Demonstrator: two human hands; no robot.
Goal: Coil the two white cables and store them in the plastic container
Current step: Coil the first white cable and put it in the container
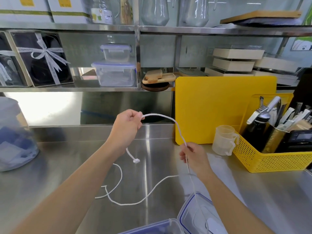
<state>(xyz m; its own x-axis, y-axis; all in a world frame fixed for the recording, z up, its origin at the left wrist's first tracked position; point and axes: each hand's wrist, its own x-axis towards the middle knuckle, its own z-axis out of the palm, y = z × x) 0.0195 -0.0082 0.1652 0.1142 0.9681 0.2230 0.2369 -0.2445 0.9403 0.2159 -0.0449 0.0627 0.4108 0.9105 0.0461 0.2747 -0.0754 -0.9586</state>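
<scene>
While the steel counter (67, 166) has plenty of bare room, the left hand (125, 127) and right hand (194, 156) both pinch one white cable (170, 119), fingers closed tight.

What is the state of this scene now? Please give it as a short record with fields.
left hand: raised, pinching held white cable near one end
right hand: pinching the same cable lower down
connector: hangs below left hand
second white cable: loose on steel counter, uncoiled
plastic container: bottom edge, contents not visible
lid: beside it
</scene>
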